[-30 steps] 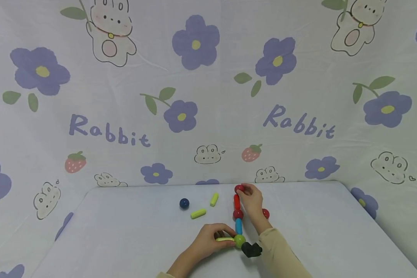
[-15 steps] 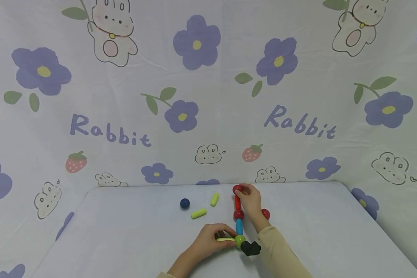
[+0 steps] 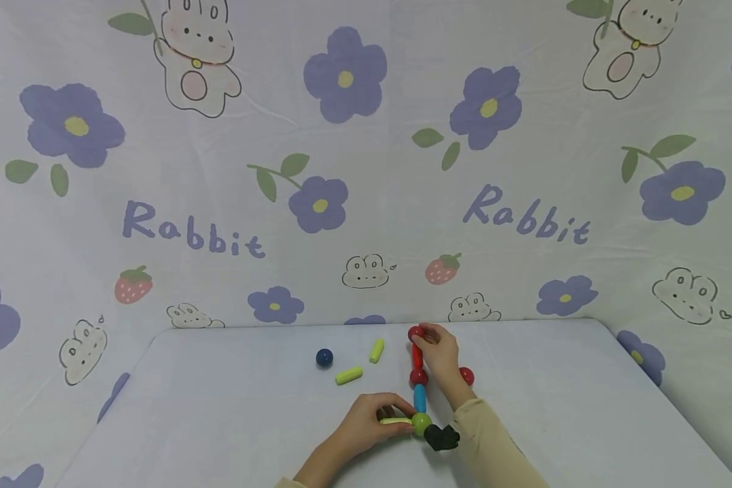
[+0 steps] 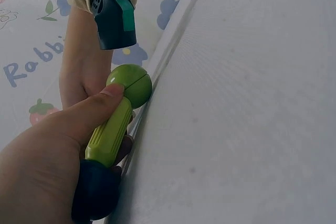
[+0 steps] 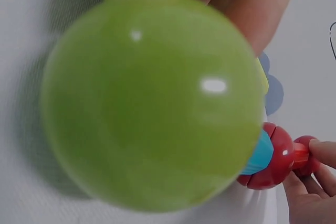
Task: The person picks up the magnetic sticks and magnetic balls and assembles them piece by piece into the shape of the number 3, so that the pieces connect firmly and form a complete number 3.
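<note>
My left hand (image 3: pixel 366 421) grips a ribbed yellow-green rod (image 4: pixel 109 136), the thumb reaching the green ball (image 3: pixel 421 423) at its end. In the left wrist view a dark blue ball (image 4: pixel 95 190) caps the rod's other end; my hand hides it in the head view. From the green ball a light blue rod (image 3: pixel 419 398) runs away from me to a red ball (image 3: pixel 419 377), then a red rod (image 3: pixel 417 356). At the far tip, my right hand (image 3: pixel 441 354) pinches another red ball (image 3: pixel 415 333). The green ball fills much of the right wrist view.
Left of the chain, two loose yellow-green rods (image 3: pixel 349 375) and a dark blue ball (image 3: pixel 324 358) lie on the white table (image 3: pixel 232 407). A loose red ball (image 3: pixel 466 376) sits beside my right wrist. A black camera (image 3: pixel 442 437) hangs under the right sleeve. Patterned cloth (image 3: pixel 390 169) stands behind.
The far red ball in my right hand has shifted slightly left since a second ago, lining up more with the red rod. My left hand keeps its grip, almost still.
</note>
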Demonstrator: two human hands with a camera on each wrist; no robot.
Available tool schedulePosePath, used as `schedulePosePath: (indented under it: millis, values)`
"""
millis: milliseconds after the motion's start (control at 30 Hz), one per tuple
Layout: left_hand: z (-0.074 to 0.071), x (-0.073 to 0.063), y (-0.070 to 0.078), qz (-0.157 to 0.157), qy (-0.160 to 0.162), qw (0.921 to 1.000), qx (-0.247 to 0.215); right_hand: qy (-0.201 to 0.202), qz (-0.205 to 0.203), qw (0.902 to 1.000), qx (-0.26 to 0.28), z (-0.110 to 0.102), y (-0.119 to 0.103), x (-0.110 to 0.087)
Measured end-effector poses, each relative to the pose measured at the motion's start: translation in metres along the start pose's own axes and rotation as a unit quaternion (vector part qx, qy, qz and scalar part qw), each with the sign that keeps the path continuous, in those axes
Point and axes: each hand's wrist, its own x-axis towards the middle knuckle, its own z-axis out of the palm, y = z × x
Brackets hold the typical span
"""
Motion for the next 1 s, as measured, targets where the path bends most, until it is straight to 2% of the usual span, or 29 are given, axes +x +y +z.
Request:
schedulePosePath:
  millis: [200,433,767,1000]
  values:
    - [0.0,-0.001,0.0,0.008,0.002,1.0,0.001,-0.014,-0.004,0.9999,0.004,-0.001,0.003,-0.001]
    - [0.0,-0.001,0.0,0.015,0.006,0.9999,0.007,-0.028,-0.015,0.9993,-0.018,-0.001,0.01,0.0]
    - [0.0,0.0,0.003,-0.005,0.002,1.0,0.004,-0.047,-0.013,0.9984,-0.028,-0.001,0.018,0.0]
    - [0.0,-0.001,0.002,-0.003,0.002,1.0,0.002,-0.055,-0.021,0.9979,-0.026,-0.003,0.022,-0.002]
